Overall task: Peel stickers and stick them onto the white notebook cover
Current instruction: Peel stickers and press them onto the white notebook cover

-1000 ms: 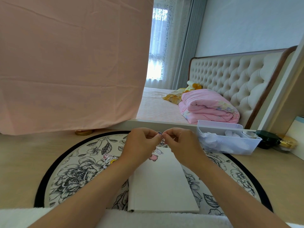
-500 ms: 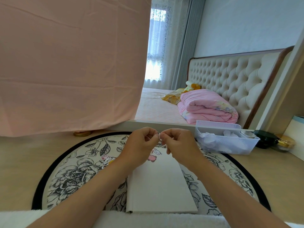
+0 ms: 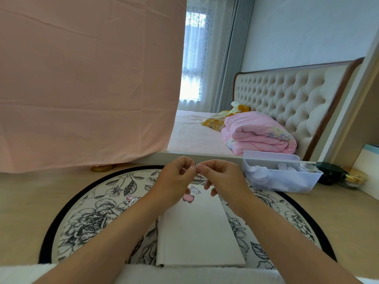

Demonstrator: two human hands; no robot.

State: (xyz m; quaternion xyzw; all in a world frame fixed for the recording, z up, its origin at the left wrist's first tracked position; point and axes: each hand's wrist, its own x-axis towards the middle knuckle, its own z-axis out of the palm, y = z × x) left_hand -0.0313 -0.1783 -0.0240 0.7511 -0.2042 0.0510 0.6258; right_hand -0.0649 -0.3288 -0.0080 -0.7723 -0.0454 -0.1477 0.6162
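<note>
The white notebook point(image 3: 199, 232) lies closed on a round floral mat point(image 3: 98, 218). Two small stickers are stuck near its far edge: a pink one point(image 3: 188, 197) and a pale one point(image 3: 195, 189). Above that far edge, my left hand point(image 3: 176, 181) and my right hand point(image 3: 222, 178) meet fingertip to fingertip and pinch a tiny sticker piece point(image 3: 196, 167) between them. The piece is mostly hidden by the fingers. Another colourful sticker point(image 3: 131, 198) lies on the mat, left of my left wrist.
A clear plastic basket point(image 3: 281, 173) with white scraps stands at the right of the mat. Dark and gold jars point(image 3: 332, 173) sit beyond it. A gold lid point(image 3: 102, 168) lies under the pink cloth point(image 3: 82, 78) at the back left. White fluffy fabric point(image 3: 184, 275) borders the near edge.
Both hands stay together at the same spot. The right hand's lower fingers have spread a little, and the stickers on the notebook cover show more.
</note>
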